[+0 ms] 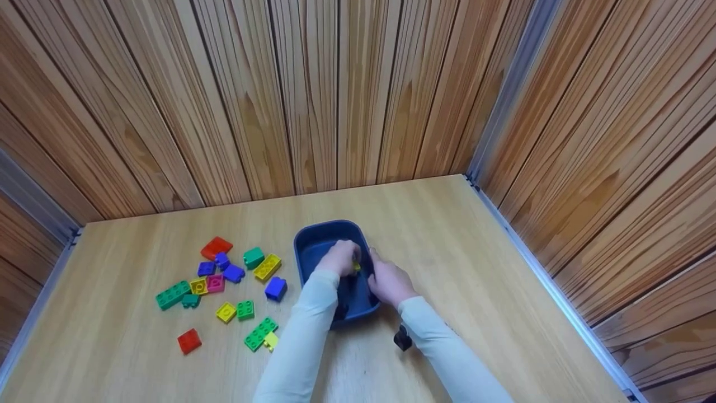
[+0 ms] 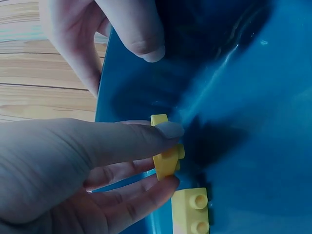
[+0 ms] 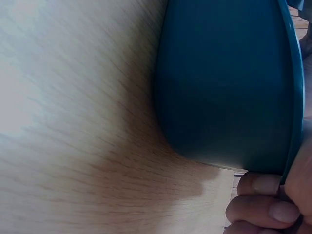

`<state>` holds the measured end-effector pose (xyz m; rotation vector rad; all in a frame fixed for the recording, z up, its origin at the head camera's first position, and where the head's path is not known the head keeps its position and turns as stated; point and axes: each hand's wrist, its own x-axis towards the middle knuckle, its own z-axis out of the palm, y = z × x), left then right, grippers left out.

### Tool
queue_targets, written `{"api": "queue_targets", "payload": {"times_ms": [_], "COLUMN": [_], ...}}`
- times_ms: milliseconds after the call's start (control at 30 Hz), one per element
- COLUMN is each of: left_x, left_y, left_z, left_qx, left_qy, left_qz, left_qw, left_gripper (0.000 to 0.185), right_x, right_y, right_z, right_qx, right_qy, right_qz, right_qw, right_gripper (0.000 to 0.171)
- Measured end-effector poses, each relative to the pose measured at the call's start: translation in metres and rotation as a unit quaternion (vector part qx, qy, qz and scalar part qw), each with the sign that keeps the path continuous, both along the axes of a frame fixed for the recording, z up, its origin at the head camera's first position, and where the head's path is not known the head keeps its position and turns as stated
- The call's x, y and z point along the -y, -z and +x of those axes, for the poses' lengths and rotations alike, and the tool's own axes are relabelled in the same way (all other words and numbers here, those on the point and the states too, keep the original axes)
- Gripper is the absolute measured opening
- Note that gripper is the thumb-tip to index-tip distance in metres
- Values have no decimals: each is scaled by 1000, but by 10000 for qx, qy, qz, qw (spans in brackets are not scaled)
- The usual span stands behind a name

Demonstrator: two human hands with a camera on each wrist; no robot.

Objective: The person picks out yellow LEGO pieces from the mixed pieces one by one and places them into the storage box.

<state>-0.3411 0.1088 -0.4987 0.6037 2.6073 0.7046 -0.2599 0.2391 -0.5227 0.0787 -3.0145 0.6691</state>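
My left hand point(image 1: 339, 258) reaches down into the tub point(image 1: 316, 239), fingers pinching a yellow block point(image 2: 166, 163). My right hand point(image 1: 390, 281) clasps its rim point(image 3: 298, 78).

One bin point(image 1: 319, 246); inside, two yellow bricks point(image 2: 166, 168), one in left hand point(image 1: 338, 257), one just beside. Left of grip, sixteen table bricks point(image 1: 276, 289): five green point(image 1: 173, 295), four blue point(image 1: 233, 273), four yellow point(image 1: 267, 267), two red point(image 1: 217, 247), one pink point(image 1: 215, 284).

One pale wood-grain tabletop point(image 1: 447, 229), which we are viewing from above, one back wall point(image 1: 313, 101) of brown planks, which we are facing, one right wall point(image 1: 621, 157) and one left wall point(image 1: 22, 240), likewise planked, grey corner posts point(image 1: 514, 84), metal rails point(image 1: 559, 295) we are seeing along the tabletop's sides, small black fittings point(image 1: 470, 180).
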Motion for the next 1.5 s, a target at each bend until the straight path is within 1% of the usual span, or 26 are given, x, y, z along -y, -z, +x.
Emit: {"api": "queue_targets", "payload": {"times_ms": [133, 300, 500, 533, 667, 767, 900, 1000, 1100, 1167, 1300, 1433, 1500], "left_x": [1, 3, 5, 5, 6, 7, 8, 8, 10, 12, 21, 33, 41], "left_y": [0, -1, -4, -5, -8, -12, -17, -21, -25, -28, -32, -37, -40], "left_z": [0, 3, 6, 6, 6, 7, 7, 6, 5, 4, 1, 0, 0], "left_qx": [26, 287, 478, 475, 248, 99, 148, 184, 234, 197, 23, -89, -85], "left_qy": [15, -199, -510, -516, -350, -233, -270, -296, -315, -302, -288, -346, -427], "left_qz": [9, 56, 227, 268, 372, 439, 513, 534, 606, 647, 689, 761, 846], "left_qw": [10000, 9994, 9973, 9972, 9984, 9987, 9982, 9980, 9974, 9973, 9972, 9965, 9955], "left_gripper": [23, 25, 29, 29, 29, 28, 28, 31, 35, 36, 36, 38, 39], "right_x": [1, 2, 2, 2, 2, 2, 2, 1, 0, 0, 1, 1, 2], "right_y": [0, 0, -1, -1, -1, -2, -3, -2, -1, 0, 1, 1, 1], "right_z": [0, -1, -1, -1, 0, -1, -3, -4, -4, -4, -4, -4, -4], "right_qx": [20, 181, 390, 384, 115, 37, 306, 425, 385, 307, 232, 415, 445], "right_qy": [-23, -23, 45, 44, 0, -5, 77, 123, 128, 125, 152, 203, 205], "right_qz": [-4, -59, -186, -183, 22, 96, 0, -22, -21, -18, 13, -89, -111], "right_qw": [10000, 9998, 9991, 9991, 9999, 9999, 9995, 9990, 9992, 9994, 9996, 9989, 9987], "right_gripper": [62, 62, 62, 62, 61, 61, 63, 63, 63, 63, 64, 64, 64]}}
